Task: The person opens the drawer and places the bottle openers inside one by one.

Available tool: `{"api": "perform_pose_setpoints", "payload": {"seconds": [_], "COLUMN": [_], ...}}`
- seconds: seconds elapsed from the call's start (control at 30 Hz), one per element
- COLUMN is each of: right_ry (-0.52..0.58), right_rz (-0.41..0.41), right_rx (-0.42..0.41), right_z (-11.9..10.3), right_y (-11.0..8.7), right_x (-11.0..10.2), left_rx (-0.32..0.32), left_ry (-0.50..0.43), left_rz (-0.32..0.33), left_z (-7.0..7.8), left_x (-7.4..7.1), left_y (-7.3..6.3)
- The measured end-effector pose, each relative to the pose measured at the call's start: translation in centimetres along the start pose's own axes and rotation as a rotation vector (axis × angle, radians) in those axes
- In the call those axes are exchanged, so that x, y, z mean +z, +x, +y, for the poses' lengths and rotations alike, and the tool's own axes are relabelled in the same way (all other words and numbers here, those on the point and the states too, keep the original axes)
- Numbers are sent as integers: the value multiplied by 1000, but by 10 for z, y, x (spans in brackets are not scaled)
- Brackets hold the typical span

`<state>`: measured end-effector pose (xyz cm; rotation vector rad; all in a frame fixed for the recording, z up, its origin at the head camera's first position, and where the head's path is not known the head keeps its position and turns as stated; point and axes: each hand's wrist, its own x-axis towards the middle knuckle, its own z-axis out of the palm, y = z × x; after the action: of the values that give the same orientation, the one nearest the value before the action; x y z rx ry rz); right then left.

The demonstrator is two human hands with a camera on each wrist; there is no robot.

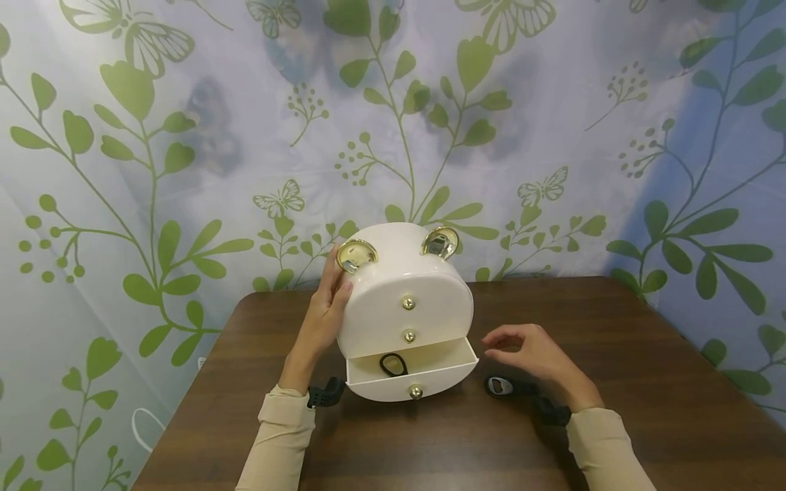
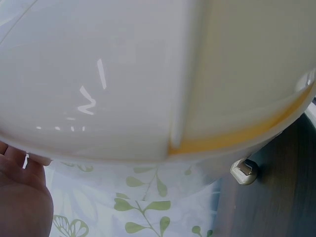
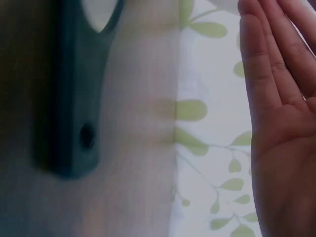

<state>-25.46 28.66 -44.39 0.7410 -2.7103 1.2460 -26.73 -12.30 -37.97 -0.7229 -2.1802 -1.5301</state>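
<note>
A white rounded storage box [image 1: 393, 307] with gold ears stands on the table, its lowest drawer [image 1: 424, 372] pulled out. Inside that drawer lies a black oval ring-shaped object [image 1: 393, 365]. My left hand [image 1: 322, 314] rests against the box's left side, fingers along it and thumb near the gold ear. To the right of the drawer, my right hand [image 1: 531, 348] hovers with fingers loosely bent and nothing in them. Below it on the table is a black-handled tool [image 1: 499, 387] with a metal, holed insert; its handle [image 3: 81, 98] has a small end hole.
The brown wooden table [image 1: 430, 450] runs back to a patterned curtain [image 1: 245, 136] with leaves and butterflies. Gold knobs [image 1: 409, 303] stick out from the drawer fronts. A white cable loop [image 1: 144, 429] hangs beyond the table's left edge.
</note>
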Motion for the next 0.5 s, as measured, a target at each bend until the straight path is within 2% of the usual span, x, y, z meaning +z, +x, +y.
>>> {"api": "perform_pose_setpoints", "payload": {"seconds": [0.33,0.5], "right_ry": [-32,-51], "right_rz": [-84,-123], "right_rx": [50,43], "right_z": [18,29], "right_y": [-5,-4], "right_x": [-2,-1], "left_rx": [-5,-6], "left_ry": [11,3], "left_rz": [3,-1], "left_z": [0,1], "left_x": [0,1], "left_y": [-1,-1]}}
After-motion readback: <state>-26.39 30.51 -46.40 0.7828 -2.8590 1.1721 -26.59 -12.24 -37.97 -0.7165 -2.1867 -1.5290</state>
